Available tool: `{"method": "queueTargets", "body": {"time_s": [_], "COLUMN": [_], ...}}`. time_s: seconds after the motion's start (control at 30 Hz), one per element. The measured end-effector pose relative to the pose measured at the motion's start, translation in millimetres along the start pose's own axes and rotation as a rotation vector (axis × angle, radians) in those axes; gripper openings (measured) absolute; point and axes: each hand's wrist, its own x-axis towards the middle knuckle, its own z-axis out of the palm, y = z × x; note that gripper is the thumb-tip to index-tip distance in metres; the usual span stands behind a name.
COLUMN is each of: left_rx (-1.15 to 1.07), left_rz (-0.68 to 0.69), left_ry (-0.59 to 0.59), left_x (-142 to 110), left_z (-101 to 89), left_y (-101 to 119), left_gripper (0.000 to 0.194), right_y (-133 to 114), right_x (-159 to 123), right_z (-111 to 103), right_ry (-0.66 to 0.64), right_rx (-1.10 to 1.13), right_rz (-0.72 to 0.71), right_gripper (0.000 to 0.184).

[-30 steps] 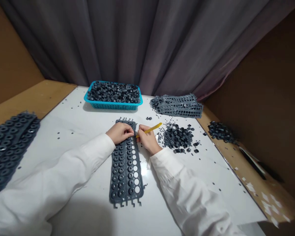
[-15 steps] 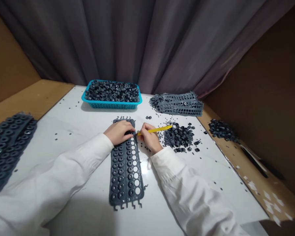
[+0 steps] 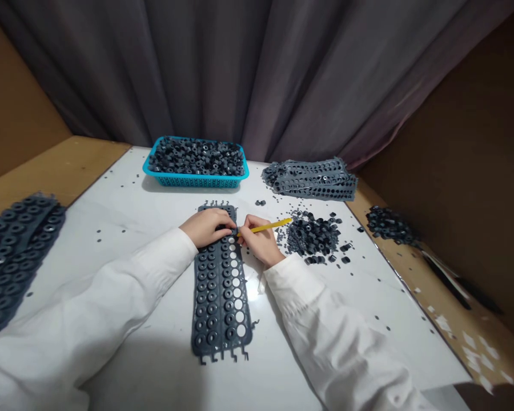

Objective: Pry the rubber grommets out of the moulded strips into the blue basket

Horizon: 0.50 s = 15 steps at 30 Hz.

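A dark grey moulded rubber sheet (image 3: 220, 285) lies lengthwise before me, with rows of raised rings and one column of round holes showing white tabletop. My left hand (image 3: 209, 226) rests across its far end, thumb and fingertips closed on a small dark rubber piece at the sheet's right edge. Opposite it, my right hand (image 3: 259, 240) grips a slim yellow stick-like tool (image 3: 268, 226) like a pen. The tool's tip meets the spot by my left fingertips; its exact contact there is too small to make out.
Behind the sheet stands a blue basket (image 3: 197, 181) full of small dark rubber rings. Punched sheets (image 3: 312, 180) are stacked back right, above a pile of loose dark pieces (image 3: 314, 235). More ringed sheets (image 3: 12, 251) lie left. Another pile (image 3: 389, 224) sits by the right edge.
The yellow tool has shifted slightly left, its tip now closer to my left fingertips. Both hands stay at the far end of the sheet.
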Motion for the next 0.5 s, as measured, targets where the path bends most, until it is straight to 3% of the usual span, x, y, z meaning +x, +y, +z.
{"method": "queueTargets", "body": {"time_s": [0.27, 0.5], "left_rx": [0.262, 0.504], "left_rz": [0.114, 0.229], "left_ry": [-0.118, -0.111], "left_x": [3, 11], "left_z": [-6.6, -3.9], "left_y": [5, 18], "left_gripper": [0.02, 0.015], "right_y": [-5, -3], "right_x": [-1, 1], "right_z": [-1, 1], "right_ry": [-0.06, -0.034], "right_rx": [-0.089, -0.104], "right_rz": [-0.118, -0.12], "right_gripper": [0.022, 0.024]}}
